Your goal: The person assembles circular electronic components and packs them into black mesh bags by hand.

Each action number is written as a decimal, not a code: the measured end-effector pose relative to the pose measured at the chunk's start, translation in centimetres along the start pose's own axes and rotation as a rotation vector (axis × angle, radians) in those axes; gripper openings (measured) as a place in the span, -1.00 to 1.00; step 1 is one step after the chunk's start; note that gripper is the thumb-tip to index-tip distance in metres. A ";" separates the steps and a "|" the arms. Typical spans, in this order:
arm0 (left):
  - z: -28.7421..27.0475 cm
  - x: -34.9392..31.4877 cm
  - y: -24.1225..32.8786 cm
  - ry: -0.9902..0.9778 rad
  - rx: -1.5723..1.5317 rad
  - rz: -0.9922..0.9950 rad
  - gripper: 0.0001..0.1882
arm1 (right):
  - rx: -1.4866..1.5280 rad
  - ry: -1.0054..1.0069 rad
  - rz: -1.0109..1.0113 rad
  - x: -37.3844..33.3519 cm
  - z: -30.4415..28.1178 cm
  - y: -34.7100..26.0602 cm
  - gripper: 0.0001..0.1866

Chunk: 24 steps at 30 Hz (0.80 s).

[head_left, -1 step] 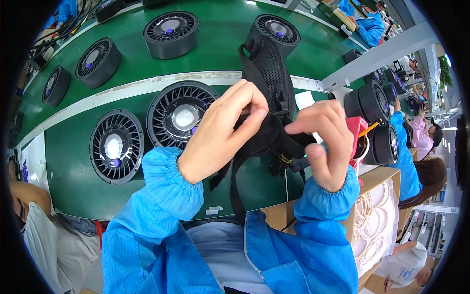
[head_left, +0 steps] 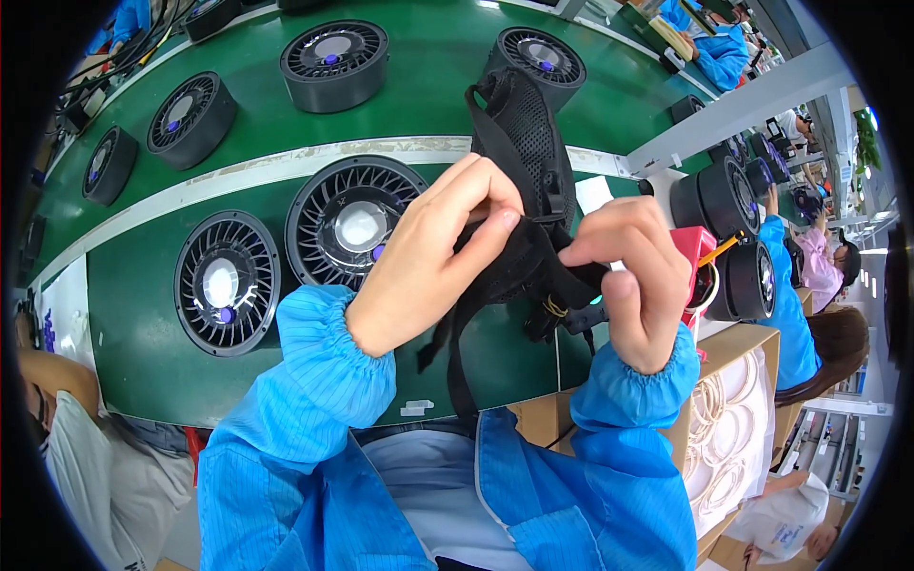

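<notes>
Black harness (head_left: 535, 138) stretches over a green bench (head_left: 133, 347), people (head_left: 114, 471) nearby.

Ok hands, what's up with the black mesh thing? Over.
Left hand pinched on black mesh thing; right hand at its strap. One long strap dangling. Round fan partly hidden behind left hand.

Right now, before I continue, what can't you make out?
All in the head view:
Part of the black mesh bag the left hand pinches: hidden by the hand itself.
Large fan, lower right: covered by that hand and its blue sleeve.
Fan beyond the bag: lower left hidden by it.
Dark object, top edge: cut off by the frame.
</notes>
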<state>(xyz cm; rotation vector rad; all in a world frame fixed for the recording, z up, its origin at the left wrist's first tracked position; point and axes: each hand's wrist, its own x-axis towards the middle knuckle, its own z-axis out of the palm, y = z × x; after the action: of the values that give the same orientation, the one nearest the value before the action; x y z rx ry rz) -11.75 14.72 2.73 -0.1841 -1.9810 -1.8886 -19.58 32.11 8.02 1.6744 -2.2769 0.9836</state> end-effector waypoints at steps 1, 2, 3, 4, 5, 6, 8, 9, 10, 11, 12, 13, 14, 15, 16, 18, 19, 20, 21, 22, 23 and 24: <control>-0.1 0.0 -0.1 0.000 0.001 0.001 -0.97 | 0.110 0.007 0.009 -0.2 0.0 0.3 -0.79; -0.1 0.0 -0.1 -0.016 -0.042 -0.033 -0.98 | 0.109 0.007 0.011 -0.2 0.2 0.4 -0.79; -0.1 0.0 -0.2 -0.032 -0.085 -0.067 -0.97 | 0.150 0.029 0.057 -0.2 0.5 0.3 -0.82; -0.1 0.0 -0.2 -0.048 -0.127 -0.101 -0.95 | 0.192 0.051 0.103 -0.2 0.9 0.2 -0.85; -0.1 0.0 -0.4 -0.049 -0.128 -0.100 -0.95 | 0.232 0.074 0.148 -0.1 1.1 0.1 -0.87; 0.0 -0.1 -0.7 -0.060 -0.108 -0.072 -0.93 | 0.231 0.075 0.149 -0.1 1.4 0.0 -0.87; -0.1 -0.3 -1.1 -0.080 -0.064 -0.017 -0.89 | 0.380 0.128 0.269 -0.2 2.1 -0.4 -0.83; -0.2 -0.3 -1.3 -0.080 -0.064 -0.017 -0.89 | 0.454 0.154 0.329 -0.1 2.2 -0.5 -0.81; -0.3 -0.3 -1.4 -0.090 -0.075 -0.018 -0.87 | 0.454 0.154 0.329 -0.1 2.3 -0.5 -0.81; -0.5 -0.2 -1.5 -0.101 -0.086 -0.020 -0.86 | 0.441 0.159 0.320 0.0 2.4 -0.5 -0.79; -0.5 -0.1 -1.6 -0.112 -0.098 -0.020 -0.84 | 0.426 0.164 0.310 0.1 2.4 -0.4 -0.77; -0.5 0.0 -1.6 -0.112 -0.099 -0.020 -0.84 | 0.411 0.170 0.301 0.1 2.4 -0.4 -0.75; -0.5 0.1 -1.4 -0.084 -0.145 -0.032 -0.85 | 0.410 0.171 0.301 0.1 2.4 -0.3 -0.75; -0.4 0.2 -1.3 -0.056 -0.191 -0.044 -0.86 | 0.377 0.174 0.264 0.0 2.3 -0.1 -0.75; -0.4 0.3 -1.2 -0.028 -0.237 -0.055 -0.87 | 0.345 0.178 0.226 -0.1 2.3 0.0 -0.75; -0.7 0.6 -1.4 -0.048 -0.154 -0.012 -0.87 | 0.311 0.182 0.192 -0.2 2.1 0.2 -0.76; -1.0 0.8 -1.5 -0.066 -0.069 0.031 -0.86 | 0.234 0.193 0.146 -0.1 2.0 0.4 -0.76; -1.2 1.0 -1.6 -0.084 0.015 0.075 -0.84 | 0.157 0.203 0.099 0.0 1.9 0.5 -0.77; -1.2 1.2 -1.5 -0.085 0.014 0.075 -0.84 | 0.080 0.213 0.052 0.1 1.8 0.5 -0.78; -1.3 1.6 -1.0 -0.083 0.134 0.108 -0.84 | 0.078 0.213 0.053 0.2 1.8 0.4 -0.78; -1.3 2.0 -0.5 -0.081 0.255 0.141 -0.83 | 0.065 0.214 0.061 0.3 1.8 0.3 -0.79; -1.2 2.3 -0.3 -0.078 0.375 0.174 -0.82 | 0.050 0.215 0.069 0.5 1.7 0.1 -0.79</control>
<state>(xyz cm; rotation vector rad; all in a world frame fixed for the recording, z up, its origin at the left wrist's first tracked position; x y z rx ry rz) -13.75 13.08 3.34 -0.3151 -2.2479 -1.3943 -19.40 30.73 6.87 1.4370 -2.1987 1.1831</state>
